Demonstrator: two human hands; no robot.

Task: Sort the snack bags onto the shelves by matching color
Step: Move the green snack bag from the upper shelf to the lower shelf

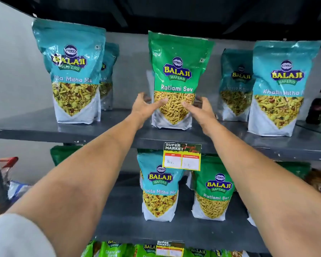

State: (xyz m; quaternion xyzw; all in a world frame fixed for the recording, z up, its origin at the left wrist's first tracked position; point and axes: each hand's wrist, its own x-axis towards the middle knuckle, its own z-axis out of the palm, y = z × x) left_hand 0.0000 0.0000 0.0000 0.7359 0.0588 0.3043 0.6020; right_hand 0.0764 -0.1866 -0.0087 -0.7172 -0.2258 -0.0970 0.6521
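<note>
A green Ratlami Sev bag point(176, 75) stands upright in the middle of the upper shelf point(119, 132), between teal Khatta Mitha Mix bags at the left point(72, 71) and right point(280, 89). My left hand point(145, 108) and my right hand point(199, 109) flank the green bag's lower sides. Their fingers are spread, with the thumbs against its front and the other fingers reaching behind it. The bag's base rests on the shelf. On the lower shelf point(122, 210) a teal bag point(158, 186) stands beside a green Ratlami Sev bag point(212, 190).
More teal bags stand behind the front ones on the upper shelf, one of them point(235, 84) at the right. A dark cola bottle point(318, 108) is at the far right. A yellow price tag point(182, 156) hangs from the shelf edge. Green bags point(111, 250) fill the bottom shelf.
</note>
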